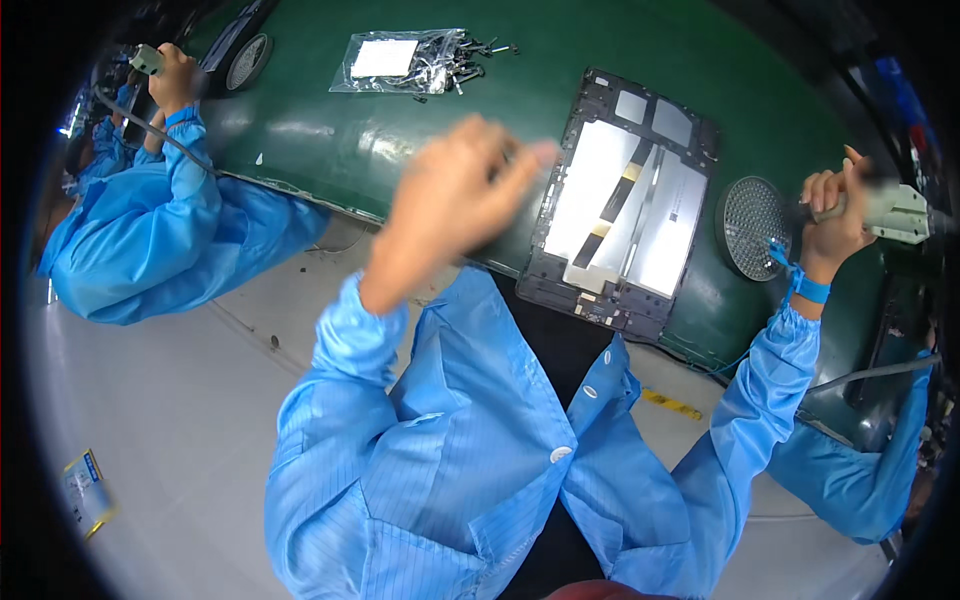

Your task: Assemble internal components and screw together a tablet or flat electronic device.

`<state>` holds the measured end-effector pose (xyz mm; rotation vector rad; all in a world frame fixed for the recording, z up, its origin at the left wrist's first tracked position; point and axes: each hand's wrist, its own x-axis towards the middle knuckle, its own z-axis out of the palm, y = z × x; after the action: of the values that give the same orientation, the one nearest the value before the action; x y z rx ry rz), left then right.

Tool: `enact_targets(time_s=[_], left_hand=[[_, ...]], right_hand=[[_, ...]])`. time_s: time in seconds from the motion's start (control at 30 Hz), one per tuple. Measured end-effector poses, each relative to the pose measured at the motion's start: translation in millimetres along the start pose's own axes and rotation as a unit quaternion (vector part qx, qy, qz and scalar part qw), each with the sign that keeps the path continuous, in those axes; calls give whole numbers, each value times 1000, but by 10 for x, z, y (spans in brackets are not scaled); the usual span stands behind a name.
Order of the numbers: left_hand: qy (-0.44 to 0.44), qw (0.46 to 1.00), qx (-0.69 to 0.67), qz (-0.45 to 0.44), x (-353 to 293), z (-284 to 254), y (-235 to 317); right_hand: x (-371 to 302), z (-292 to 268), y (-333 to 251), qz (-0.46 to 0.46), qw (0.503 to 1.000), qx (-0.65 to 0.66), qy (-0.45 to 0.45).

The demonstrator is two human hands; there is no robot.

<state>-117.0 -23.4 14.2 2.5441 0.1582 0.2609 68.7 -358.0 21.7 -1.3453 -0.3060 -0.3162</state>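
Observation:
An opened tablet (675,215) lies on the green bench in front of me, its silver battery cells and a dark ribbon with yellowish tape exposed. My left hand (450,195) hovers just left of it, smeared by motion. The thumb points toward the tablet's edge, and whether anything is between the fingers is unclear. At the right, my right hand (838,210) is wrapped round a pale grey, blocky hand tool (900,213). A blue wrist strap (810,288) circles that wrist. Beside this hand is a round grey dish (752,230) with a bumpy surface.
Farther back on the green bench (290,135) lies a clear plastic bag (395,62) with a white label, small black parts spilling from it. A co-worker's hand (175,80) at the left holds a similar pale tool. Another blue-sleeved person (835,480) is at the right.

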Motion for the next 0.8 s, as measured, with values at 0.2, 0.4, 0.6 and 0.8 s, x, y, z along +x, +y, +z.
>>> enact_targets(time_s=[0.2, 0.4, 0.6, 0.8], left_hand=[[32, 990, 108, 83, 1301, 26, -745], [-37, 975, 201, 83, 1553, 251, -852], [71, 973, 108, 193, 1454, 145, -642], [-7, 964, -215, 158, 1453, 209, -209]], right_hand=[[-10, 47, -27, 0, 1000, 3, -2], [-16, 81, 5, 6, 1000, 5, 0], [23, 34, 10, 2, 1000, 5, 1], [4, 9, -64, -1, 1000, 3, 4]])
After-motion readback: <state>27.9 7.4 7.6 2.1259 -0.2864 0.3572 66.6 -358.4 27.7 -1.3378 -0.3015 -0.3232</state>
